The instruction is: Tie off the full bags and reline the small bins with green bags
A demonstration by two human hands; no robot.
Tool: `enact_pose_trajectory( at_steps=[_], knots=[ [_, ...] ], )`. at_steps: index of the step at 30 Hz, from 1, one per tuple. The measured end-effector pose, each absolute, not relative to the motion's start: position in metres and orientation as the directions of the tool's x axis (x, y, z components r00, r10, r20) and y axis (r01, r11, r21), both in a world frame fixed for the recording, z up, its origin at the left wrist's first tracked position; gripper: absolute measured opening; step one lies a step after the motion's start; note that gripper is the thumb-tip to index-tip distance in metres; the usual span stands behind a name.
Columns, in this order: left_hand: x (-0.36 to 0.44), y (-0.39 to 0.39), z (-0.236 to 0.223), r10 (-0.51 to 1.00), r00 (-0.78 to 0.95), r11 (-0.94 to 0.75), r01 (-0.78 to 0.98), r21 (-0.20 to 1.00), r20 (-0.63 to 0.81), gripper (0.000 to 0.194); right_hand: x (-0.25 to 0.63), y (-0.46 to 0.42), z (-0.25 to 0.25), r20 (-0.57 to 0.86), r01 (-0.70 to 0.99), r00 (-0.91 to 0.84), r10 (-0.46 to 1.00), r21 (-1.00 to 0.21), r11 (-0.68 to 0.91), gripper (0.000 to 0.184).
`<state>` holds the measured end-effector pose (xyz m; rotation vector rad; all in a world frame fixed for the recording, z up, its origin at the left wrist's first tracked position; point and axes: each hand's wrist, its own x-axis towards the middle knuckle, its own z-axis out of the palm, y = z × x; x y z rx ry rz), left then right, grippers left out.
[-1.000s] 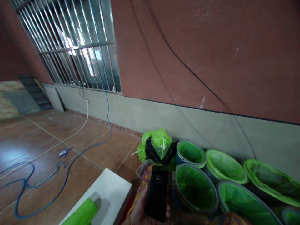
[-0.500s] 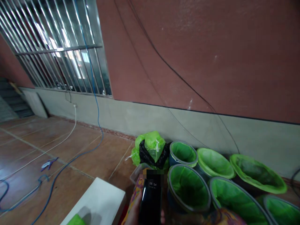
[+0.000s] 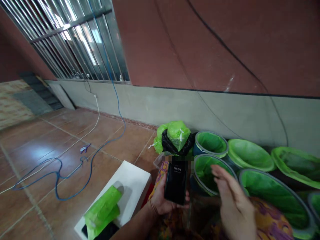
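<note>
My left hand is wrapped round a black smartphone, its lit screen showing 08:54. The phone lies over my lap, where patterned orange and purple cloth shows. To its right, my right hand is raised with fingers stretched out and nothing in it, slightly blurred. Behind that hand stands a bin with a green liner. On the left, a white box-like block carries a green plastic bag and a dark item partly hidden beneath it.
Several more green-lined bins line the wall at right. Tied green and black bags sit beside them. A blue cable and a white cable trail over the tiled floor, near a small purple-and-white item.
My right hand has come up into view from below, fingers stretched. The view has tilted downward and turned slightly left, so more of the phone, left forearm and white block shows.
</note>
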<state>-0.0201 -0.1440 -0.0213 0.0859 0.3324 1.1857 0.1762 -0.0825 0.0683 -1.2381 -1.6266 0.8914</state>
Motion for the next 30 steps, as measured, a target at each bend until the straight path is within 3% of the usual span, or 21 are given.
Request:
enact_pose_trajectory(
  at_steps=[3, 6, 11, 22, 30],
  knots=[
    [-0.020, -0.143, -0.022, 0.924, 0.330, 0.371, -0.895, 0.249, -0.192, 0.096, 0.148, -0.082, 0.028, 0.019, 0.293, -0.202, 0.979, -0.953, 0.079, 0.053],
    [-0.019, -0.144, -0.022, 0.927, 0.299, 0.354, -0.896, 0.268, -0.225, 0.088, 0.135, -0.097, 0.003, -0.034, 0.308, -0.282, 0.959, -0.950, 0.057, 0.054],
    [-0.018, -0.144, -0.020, 0.913, 0.279, 0.364, -0.885, 0.290, -0.297, 0.082, 0.129, -0.113, -0.004, 0.096, 0.369, -0.308, 0.946, -0.905, 0.212, 0.047],
    [-0.018, -0.142, -0.021, 0.907, 0.305, 0.384, -0.882, 0.272, -0.290, 0.086, 0.129, -0.116, -0.007, 0.144, 0.459, -0.333, 0.932, -0.839, 0.294, 0.050],
    [-0.017, -0.145, -0.024, 0.926, 0.274, 0.340, -0.905, 0.255, -0.260, 0.070, 0.133, -0.114, -0.008, 0.407, 0.579, -0.427, 0.807, -0.562, 0.590, 0.046]
  ],
)
